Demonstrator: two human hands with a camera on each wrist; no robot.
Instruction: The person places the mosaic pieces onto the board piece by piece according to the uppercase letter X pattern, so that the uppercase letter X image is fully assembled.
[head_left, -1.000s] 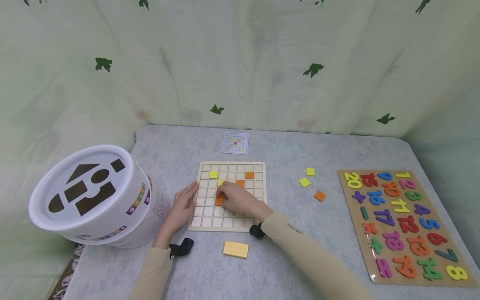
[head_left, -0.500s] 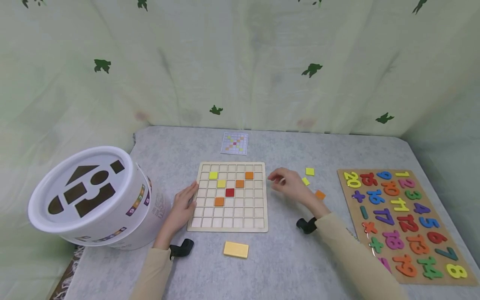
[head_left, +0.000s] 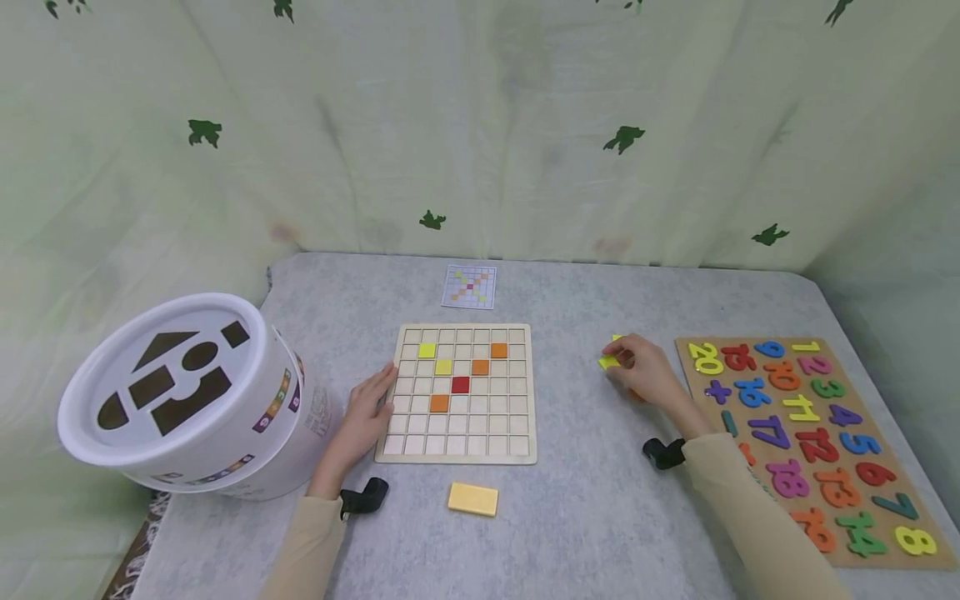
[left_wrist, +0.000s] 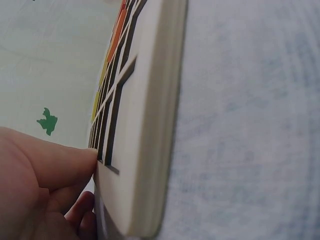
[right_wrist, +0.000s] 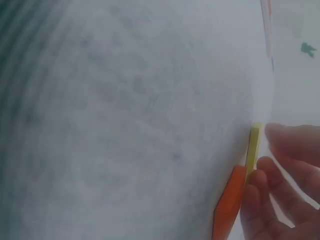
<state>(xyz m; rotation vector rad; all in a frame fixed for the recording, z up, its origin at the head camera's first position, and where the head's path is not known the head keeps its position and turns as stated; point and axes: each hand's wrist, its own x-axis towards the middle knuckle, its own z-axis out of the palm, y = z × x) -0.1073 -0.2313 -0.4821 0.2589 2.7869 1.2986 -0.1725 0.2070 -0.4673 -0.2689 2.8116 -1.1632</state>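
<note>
My left hand [head_left: 366,408] rests at the left edge of a pale wooden grid board [head_left: 455,457], its fingertips touching the frame. In the left wrist view a digit of the hand [left_wrist: 47,170] meets the board's [left_wrist: 155,125] edge. On the board lie two yellow tiles, several orange tiles and a red tile [head_left: 461,384]. Off to the right, my right hand [head_left: 643,371] is over a yellow tile [head_left: 606,362], fingers bent and apart. The right wrist view has its fingertips beside that yellow tile [right_wrist: 253,147], with an orange tile [right_wrist: 230,202] nearby. Another yellow tile [head_left: 617,337] is partly hidden.
A printed pattern card [head_left: 468,287] lies behind the board, and a yellow block [head_left: 473,499] in front. A white lidded bucket [head_left: 300,417] with shaped holes stands at left. A number puzzle board [head_left: 825,475] is at right, partly under the right forearm.
The right hand has left the grid board and travelled right to the loose tiles. A red tile now shows at the board's centre, where the hand was. The left hand stays put.
</note>
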